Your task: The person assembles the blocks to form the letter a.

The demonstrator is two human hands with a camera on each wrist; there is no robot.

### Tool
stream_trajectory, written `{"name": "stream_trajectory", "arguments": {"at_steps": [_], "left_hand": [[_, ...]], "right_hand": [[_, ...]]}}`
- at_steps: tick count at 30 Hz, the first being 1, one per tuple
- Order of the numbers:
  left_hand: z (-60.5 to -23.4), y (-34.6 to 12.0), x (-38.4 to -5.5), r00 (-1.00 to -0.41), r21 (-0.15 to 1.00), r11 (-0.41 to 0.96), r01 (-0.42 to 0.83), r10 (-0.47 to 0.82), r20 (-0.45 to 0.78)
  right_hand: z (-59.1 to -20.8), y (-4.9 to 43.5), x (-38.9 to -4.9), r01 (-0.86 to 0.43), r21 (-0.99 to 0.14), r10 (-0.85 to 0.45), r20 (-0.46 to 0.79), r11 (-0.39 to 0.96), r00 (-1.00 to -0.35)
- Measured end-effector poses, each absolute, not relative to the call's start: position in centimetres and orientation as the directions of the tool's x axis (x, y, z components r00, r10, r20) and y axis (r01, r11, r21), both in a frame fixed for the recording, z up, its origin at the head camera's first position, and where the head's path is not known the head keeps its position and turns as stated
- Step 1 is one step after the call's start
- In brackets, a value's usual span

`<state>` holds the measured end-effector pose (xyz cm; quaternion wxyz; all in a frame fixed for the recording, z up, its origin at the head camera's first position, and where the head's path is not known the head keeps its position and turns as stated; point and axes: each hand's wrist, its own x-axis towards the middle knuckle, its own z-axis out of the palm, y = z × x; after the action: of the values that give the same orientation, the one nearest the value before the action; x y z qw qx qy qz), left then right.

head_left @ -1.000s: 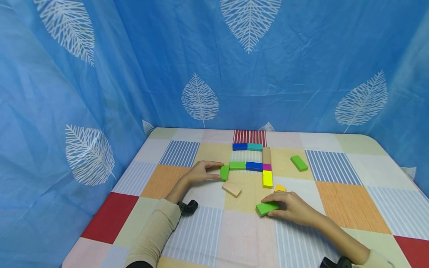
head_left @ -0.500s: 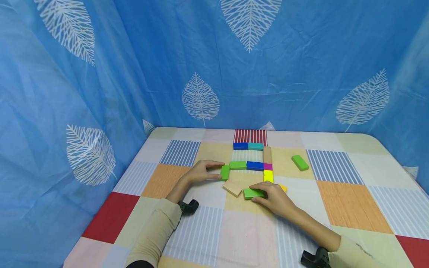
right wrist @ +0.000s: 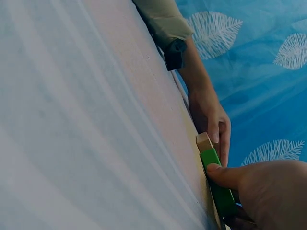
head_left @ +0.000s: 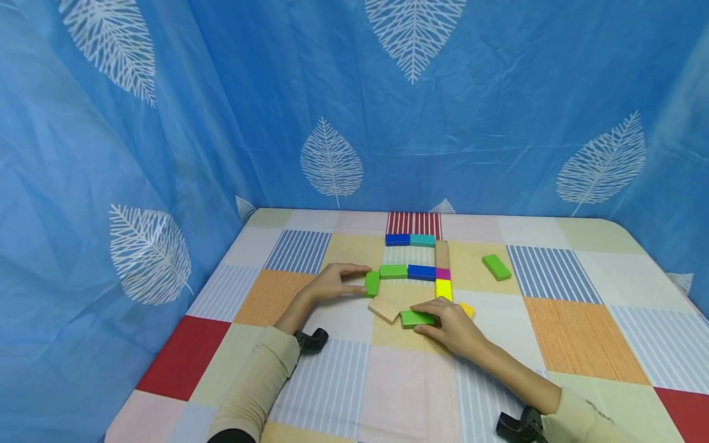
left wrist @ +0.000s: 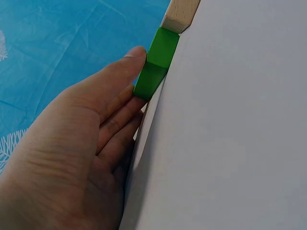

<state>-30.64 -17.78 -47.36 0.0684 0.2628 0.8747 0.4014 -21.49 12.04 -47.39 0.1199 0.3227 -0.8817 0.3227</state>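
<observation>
My left hand [head_left: 328, 284] pinches a green wooden block [head_left: 372, 283] between thumb and fingers at the left end of a row of blocks. To the right of it, my right hand [head_left: 455, 327] grips a second green block [head_left: 414, 319] by its sides, low at the table. The near end of that block points at a plain wood block [head_left: 384, 310], which lies slanted between the two hands. In the right wrist view the wood block [right wrist: 204, 140] appears right by the tip of the held green block [right wrist: 218, 187]. The right hand partly hides a yellow-orange block [head_left: 468, 309].
Farther back lie a blue block [head_left: 397, 240] and a teal one [head_left: 423, 240]. A wood block [head_left: 441, 254], a magenta one [head_left: 442, 273] and a yellow one [head_left: 444, 290] line up downward. Between the rows sit green [head_left: 393, 271] and blue [head_left: 421, 272] blocks. A loose green block [head_left: 496, 267] lies right.
My right hand has carried its green block leftward and slightly away from me, up to the slanted wood block, then held nearly still. The left hand has stayed at its green block.
</observation>
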Motion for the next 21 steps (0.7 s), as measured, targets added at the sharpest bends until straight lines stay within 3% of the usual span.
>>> {"name": "stream_trajectory", "arguments": {"at_steps": [21], "left_hand": [[-47.35,-17.77,-30.75,-0.844,0.738,0.529,0.418,0.528,0.100]], "right_hand": [[-47.55,11.99,-21.71,-0.645,-0.470,-0.493,0.416,0.602,-0.764]]}}
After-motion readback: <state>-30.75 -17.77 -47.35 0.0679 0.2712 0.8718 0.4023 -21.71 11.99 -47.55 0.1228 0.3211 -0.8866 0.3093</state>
